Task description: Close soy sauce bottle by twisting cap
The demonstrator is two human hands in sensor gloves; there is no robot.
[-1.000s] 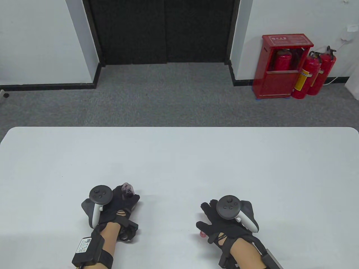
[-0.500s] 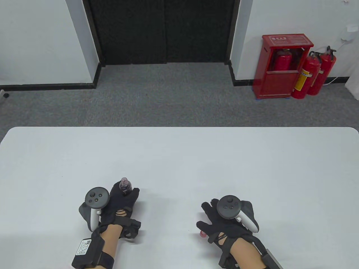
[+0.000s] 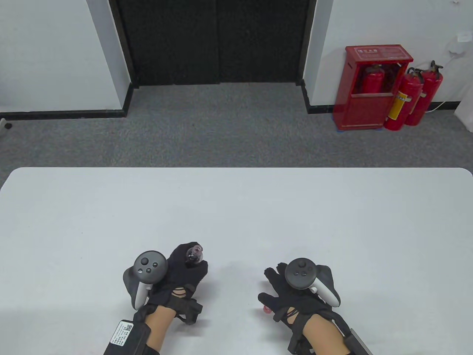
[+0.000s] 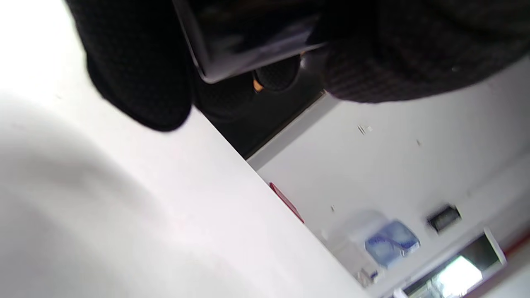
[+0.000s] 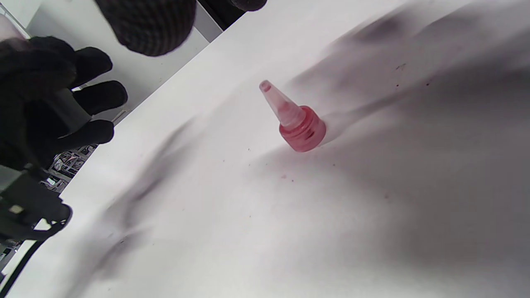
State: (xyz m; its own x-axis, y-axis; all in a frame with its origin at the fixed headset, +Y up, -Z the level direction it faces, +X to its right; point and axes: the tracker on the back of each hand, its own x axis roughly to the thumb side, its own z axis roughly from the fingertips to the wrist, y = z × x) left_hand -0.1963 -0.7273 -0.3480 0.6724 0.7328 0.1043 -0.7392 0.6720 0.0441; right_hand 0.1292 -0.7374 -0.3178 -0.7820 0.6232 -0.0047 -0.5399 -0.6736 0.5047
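Note:
My left hand (image 3: 186, 268) grips a small soy sauce bottle (image 3: 194, 254) with dark liquid. Its open neck sticks out above my fingers. In the left wrist view the dark bottle body (image 4: 244, 37) sits between my gloved fingers (image 4: 140, 74). The pink cone-tipped cap (image 5: 295, 121) stands alone on the white table (image 3: 236, 214). In the table view only a bit of the cap (image 3: 266, 308) shows under my right hand (image 3: 282, 292), which hovers over it with fingers spread and holds nothing.
The table's near edge lies just below both hands. Beyond the far edge are grey carpet, a dark double door (image 3: 218, 40) and a red extinguisher cabinet (image 3: 373, 87) at the back right.
My left hand has moved right with the bottle, closer to my right hand. My right hand and the cap have stayed in place.

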